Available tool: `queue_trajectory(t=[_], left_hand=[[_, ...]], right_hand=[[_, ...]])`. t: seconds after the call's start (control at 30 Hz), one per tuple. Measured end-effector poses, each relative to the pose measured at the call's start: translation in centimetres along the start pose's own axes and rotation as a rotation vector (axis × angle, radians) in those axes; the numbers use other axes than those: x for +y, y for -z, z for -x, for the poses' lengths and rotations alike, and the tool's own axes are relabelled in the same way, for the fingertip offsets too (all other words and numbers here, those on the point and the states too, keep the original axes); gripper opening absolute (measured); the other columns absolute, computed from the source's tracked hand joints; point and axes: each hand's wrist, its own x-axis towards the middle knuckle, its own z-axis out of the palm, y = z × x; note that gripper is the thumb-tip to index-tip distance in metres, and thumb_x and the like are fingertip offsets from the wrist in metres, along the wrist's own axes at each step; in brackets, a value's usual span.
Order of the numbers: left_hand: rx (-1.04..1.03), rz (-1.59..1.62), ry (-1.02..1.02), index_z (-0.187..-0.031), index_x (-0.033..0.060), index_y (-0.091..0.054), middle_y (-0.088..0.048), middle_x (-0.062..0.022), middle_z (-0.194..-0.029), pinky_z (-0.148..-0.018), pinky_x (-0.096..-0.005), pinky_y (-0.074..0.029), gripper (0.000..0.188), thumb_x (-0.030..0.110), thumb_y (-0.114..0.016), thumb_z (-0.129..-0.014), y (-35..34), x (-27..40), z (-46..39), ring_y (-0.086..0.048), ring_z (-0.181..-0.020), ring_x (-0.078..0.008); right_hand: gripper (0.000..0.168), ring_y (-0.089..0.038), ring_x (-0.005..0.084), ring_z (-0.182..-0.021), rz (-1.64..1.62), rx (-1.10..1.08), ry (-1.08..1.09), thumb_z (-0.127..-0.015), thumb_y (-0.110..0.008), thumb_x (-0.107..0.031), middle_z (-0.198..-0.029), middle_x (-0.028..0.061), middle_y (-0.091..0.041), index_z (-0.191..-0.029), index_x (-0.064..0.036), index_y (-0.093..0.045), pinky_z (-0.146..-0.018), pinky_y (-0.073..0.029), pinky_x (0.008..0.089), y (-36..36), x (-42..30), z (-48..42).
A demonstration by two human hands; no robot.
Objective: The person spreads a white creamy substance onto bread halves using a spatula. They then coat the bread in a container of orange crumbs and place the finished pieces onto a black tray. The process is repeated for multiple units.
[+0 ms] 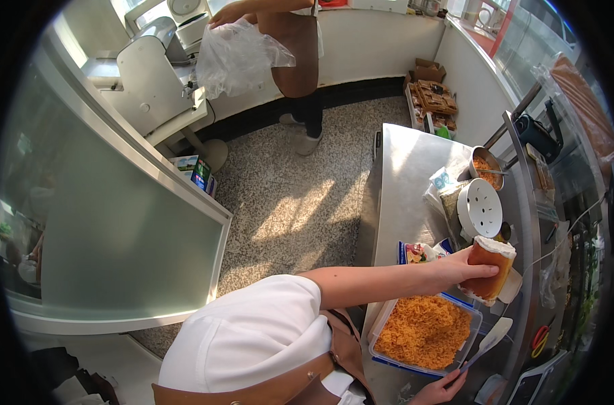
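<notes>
My left hand (pixel 464 266) grips a brown-topped piece of cake (pixel 490 268) with white cream along its edges, above the table's far side. Below it in the picture, a clear plastic box (pixel 375 349) holds orange shredded floss (pixel 423 331). My right hand (pixel 441 392) holds a spatula (pixel 495 331) by its handle, with the pale, smeared blade raised beside the box's corner. A pale flat piece (pixel 512 286) shows partly behind the cake; what it is cannot be told.
On the steel table (pixel 403 192) stand a white perforated bowl (pixel 480 207), a metal bowl with orange food (pixel 487 167) and a printed packet (pixel 418 253). Red-and-yellow scissors (pixel 539 340) lie right. A co-worker (pixel 296 55) holds a clear plastic bag (pixel 236 61) beside a machine (pixel 150 81).
</notes>
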Motion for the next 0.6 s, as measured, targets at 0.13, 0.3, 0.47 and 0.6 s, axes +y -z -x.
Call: queue_trajectory(t=[0.13, 0.3, 0.47, 0.6], left_hand=[[0.013, -0.044, 0.035, -0.147, 0.0139, -0.033, -0.049, -0.0055, -0.142, -0.109, -0.0375, -0.038, 0.075, 0.042, -0.074, -0.091, 0.7, -0.2, -0.1, -0.046, -0.133, -0.0193], [0.022, -0.095, 0.027, -0.146, 0.0138, -0.034, -0.052, -0.0052, -0.138, -0.103, -0.0361, -0.044, 0.074, 0.041, -0.075, -0.09, 1.4, -0.4, 0.3, -0.049, -0.128, -0.0182], [0.038, -0.091, 0.046, -0.146, 0.0141, -0.036, -0.055, -0.0042, -0.132, -0.092, -0.0337, -0.05, 0.073, 0.04, -0.076, -0.089, 1.8, -0.9, 0.7, -0.053, -0.121, -0.0159], [0.063, -0.079, 0.061, -0.145, 0.0144, -0.037, -0.056, -0.0039, -0.13, -0.089, -0.0328, -0.051, 0.072, 0.039, -0.076, -0.089, 2.0, -0.8, 1.4, -0.054, -0.119, -0.015]], right_hand=[[0.028, -0.066, 0.0418, -0.089, -0.003, -0.001, -0.031, -0.099, -0.064, -0.015, -0.097, 0.0283, -0.069, -0.106, 0.011, -0.068, -0.083, -0.053, 0.0431, -0.2, 0.7, 0.6], [0.029, -0.067, 0.0402, -0.089, -0.008, -0.018, -0.043, -0.099, -0.064, -0.016, -0.097, 0.0277, -0.07, -0.106, 0.011, -0.068, -0.083, -0.053, 0.0423, -0.5, 1.0, 0.9], [0.029, -0.066, 0.0349, -0.098, -0.032, -0.096, -0.03, -0.103, -0.056, -0.014, -0.111, 0.0241, -0.068, -0.117, 0.011, -0.063, -0.088, -0.051, 0.0389, -0.7, 4.3, 1.7], [0.033, -0.065, 0.0263, -0.107, -0.094, -0.152, -0.098, -0.106, -0.051, -0.014, -0.121, 0.0195, -0.066, -0.124, 0.012, -0.06, -0.09, -0.051, 0.0355, -0.9, 5.3, 1.9]])
